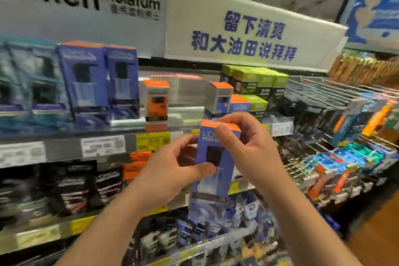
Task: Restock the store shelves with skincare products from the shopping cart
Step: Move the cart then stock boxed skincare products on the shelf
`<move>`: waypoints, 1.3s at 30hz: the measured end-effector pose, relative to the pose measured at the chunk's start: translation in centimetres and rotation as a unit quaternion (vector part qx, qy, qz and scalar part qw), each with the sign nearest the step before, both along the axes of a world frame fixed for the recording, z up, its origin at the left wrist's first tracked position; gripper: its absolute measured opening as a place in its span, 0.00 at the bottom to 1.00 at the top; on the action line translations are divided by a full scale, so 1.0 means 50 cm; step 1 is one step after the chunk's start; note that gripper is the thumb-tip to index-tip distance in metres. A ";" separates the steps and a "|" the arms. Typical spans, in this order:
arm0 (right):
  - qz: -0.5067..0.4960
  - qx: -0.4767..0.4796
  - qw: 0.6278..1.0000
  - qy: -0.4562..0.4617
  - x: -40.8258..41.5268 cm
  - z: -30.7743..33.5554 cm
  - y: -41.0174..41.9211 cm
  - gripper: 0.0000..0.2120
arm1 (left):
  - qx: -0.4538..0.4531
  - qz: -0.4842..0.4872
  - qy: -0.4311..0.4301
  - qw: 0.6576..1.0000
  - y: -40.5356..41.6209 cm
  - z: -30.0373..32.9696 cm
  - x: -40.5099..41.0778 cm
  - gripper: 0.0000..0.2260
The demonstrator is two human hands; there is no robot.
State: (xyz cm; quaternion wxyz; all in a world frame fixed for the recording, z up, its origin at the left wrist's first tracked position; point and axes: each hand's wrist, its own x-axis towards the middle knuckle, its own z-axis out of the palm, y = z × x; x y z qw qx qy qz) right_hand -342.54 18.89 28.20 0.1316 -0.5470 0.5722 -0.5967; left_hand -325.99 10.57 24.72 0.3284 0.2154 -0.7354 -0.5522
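Both hands are gripping a tall blue skincare box [212, 170] in front of the shelves: the left hand [172, 170] is pinching its middle, the right hand [248, 142] its orange top. Matching blue boxes [97, 80] are standing on the upper shelf [64, 149] behind.

Two bare forearms end in the left hand [170, 176] and right hand [248, 147]; no sleeves, watch, rings or gloves show, and the nails are short.

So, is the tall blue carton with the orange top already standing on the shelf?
No, the tall blue carton with the orange top is in the air before the shelves, held by the left hand and the right hand.
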 end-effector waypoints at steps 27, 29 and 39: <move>0.117 0.046 0.980 0.153 0.171 0.320 -0.286 0.12 | -0.026 0.249 0.073 0.965 -0.129 0.078 0.237 0.17; 0.101 0.048 0.982 0.152 0.169 0.330 -0.298 0.12 | -0.027 0.264 0.069 0.962 -0.135 0.075 0.238 0.15; 0.089 0.068 0.979 0.168 0.158 0.314 -0.340 0.13 | -0.045 0.298 0.058 0.952 -0.145 0.070 0.231 0.16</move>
